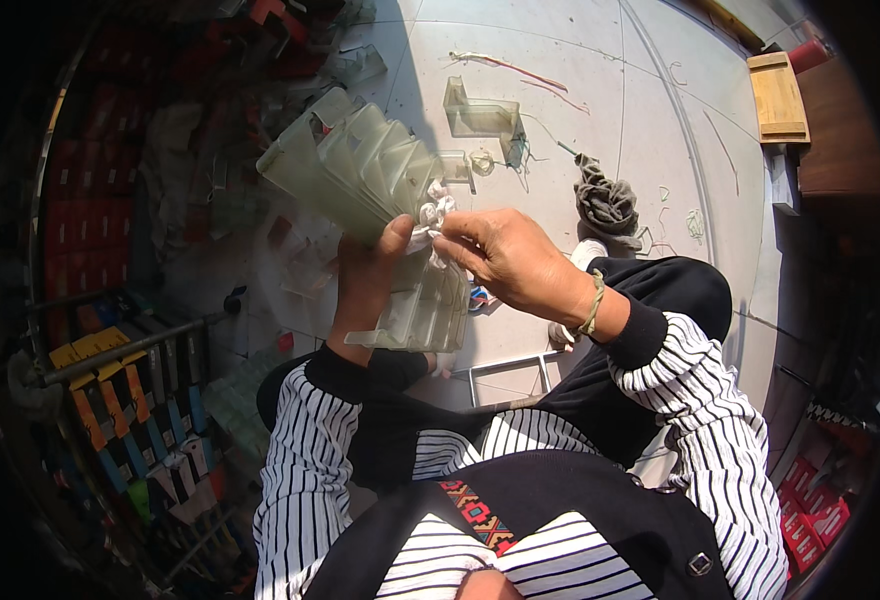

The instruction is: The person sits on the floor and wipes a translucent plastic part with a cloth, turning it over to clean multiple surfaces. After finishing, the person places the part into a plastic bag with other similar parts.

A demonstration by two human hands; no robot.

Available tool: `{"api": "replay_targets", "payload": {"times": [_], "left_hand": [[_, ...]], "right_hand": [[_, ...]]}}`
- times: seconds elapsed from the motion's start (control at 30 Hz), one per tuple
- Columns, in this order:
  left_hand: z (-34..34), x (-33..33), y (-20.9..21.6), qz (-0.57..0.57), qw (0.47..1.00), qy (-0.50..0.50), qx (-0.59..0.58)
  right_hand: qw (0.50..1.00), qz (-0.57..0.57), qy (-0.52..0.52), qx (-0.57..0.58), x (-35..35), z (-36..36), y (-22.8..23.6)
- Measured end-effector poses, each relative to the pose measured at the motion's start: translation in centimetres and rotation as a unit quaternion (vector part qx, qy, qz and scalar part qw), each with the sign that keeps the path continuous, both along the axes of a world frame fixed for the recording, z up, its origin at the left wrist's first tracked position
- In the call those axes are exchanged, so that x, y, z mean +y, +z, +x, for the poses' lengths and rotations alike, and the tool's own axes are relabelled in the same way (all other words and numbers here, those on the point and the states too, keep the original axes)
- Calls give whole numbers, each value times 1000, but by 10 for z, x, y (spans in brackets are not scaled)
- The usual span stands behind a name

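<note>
A nested stack of translucent, greenish plastic angled holders (345, 165) is raised in front of my lap. My left hand (368, 268) is closed around its middle, thumb on top; the fingers beneath are mostly hidden. The stack's lower arms (422, 305) hang toward my lap. A white cloth strip (435, 210) is knotted and bunched at the bend of the stack. From the right, my right hand (520, 258) pinches this strip between thumb and bent fingers, close to the knot.
On the tiled floor lie one loose plastic holder (485, 118), a twisted grey cloth (605, 205) and scattered string (510, 68). A wooden stool (779, 98) stands far right. Left are a rack of coloured packages (125, 390) and red boxes (90, 170). Red packages (815, 515) sit lower right.
</note>
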State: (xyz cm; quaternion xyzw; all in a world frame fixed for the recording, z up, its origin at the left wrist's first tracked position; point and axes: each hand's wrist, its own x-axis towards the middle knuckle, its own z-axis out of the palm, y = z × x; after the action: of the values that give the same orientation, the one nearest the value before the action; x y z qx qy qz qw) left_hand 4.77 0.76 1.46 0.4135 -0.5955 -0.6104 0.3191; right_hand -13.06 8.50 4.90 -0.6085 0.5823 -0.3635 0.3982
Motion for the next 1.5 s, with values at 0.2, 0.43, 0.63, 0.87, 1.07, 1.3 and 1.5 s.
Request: {"api": "replay_targets", "payload": {"times": [0.2, 0.43, 0.63, 0.87, 1.07, 1.3, 1.5], "left_hand": [[24, -40, 0, 175, 964, 44, 193], [24, -32, 8, 192, 972, -7, 138], [-2, -15, 28, 197, 970, -51, 137], [-22, -3, 13, 312, 910, -195, 190], [-17, -5, 17, 350, 904, -97, 228], [-11, -10, 4, 371, 900, -98, 208], [-8, -11, 6, 421, 874, -84, 228]], "right_hand": [[994, -94, 60, 14, 11, 1, 22], [987, 37, -7, -156, 0, -47, 32], [936, -64, -70, -339, -4, -46, 32], [910, -86, -4, -405, -2, -29, 36], [922, -87, -121, -358, -20, -56, 27], [899, -369, -62, 228, -21, -35, 9], [888, -332, 44, 314, -24, -6, -13]]}}
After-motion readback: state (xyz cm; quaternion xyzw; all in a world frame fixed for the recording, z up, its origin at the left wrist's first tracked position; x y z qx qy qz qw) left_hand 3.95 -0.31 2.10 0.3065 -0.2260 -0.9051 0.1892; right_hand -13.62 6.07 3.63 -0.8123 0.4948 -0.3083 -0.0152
